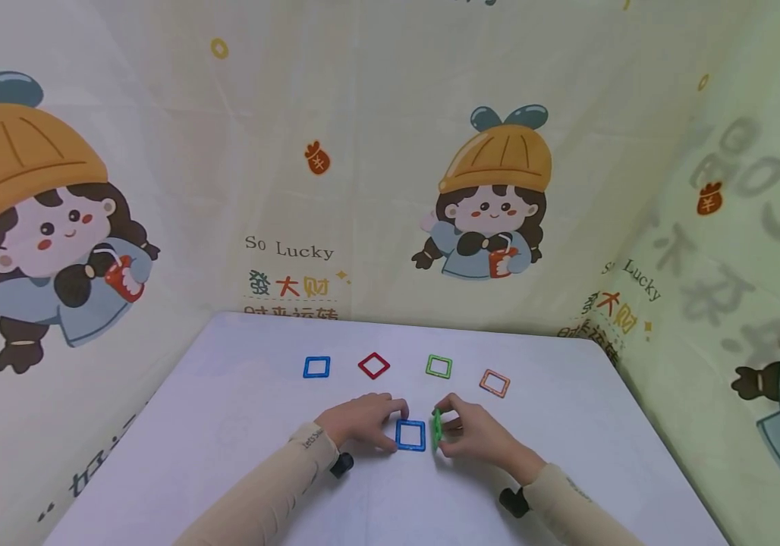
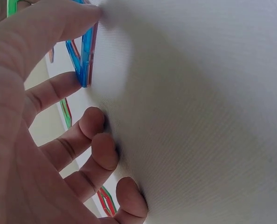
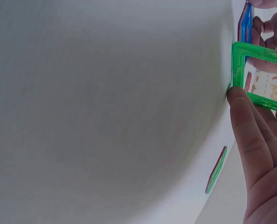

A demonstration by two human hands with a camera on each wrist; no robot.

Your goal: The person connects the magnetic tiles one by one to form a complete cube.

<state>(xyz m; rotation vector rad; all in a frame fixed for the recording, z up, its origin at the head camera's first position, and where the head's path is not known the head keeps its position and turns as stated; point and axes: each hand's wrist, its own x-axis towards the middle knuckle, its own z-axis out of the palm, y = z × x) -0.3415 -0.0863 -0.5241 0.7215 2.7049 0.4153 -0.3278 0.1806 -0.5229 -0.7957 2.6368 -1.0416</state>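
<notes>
I see my right hand [image 1: 479,434] pinching a green square plastic frame tile [image 1: 436,430], upright on edge, at three o'clock of the blue square plastic frame tile [image 1: 410,435] lying flat on the white worktop [image 1: 226,425]. My left hand [image 1: 363,419] rests relaxed fingertips at its nine o'clock edge.

A white table [image 1: 240,425] carries six square frames. Just right of the left hand [image 1: 361,419] a blue frame [image 1: 410,435] lies flat, with the left fingertips resting on the table beside it. The right hand [image 1: 475,434] stands a green frame [image 1: 436,429] on edge against it. Beyond the hands lie a second blue [image 1: 316,367], a red [image 1: 373,365], a green [image 1: 438,367] and an orange frame [image 1: 495,383] in a row.
</notes>
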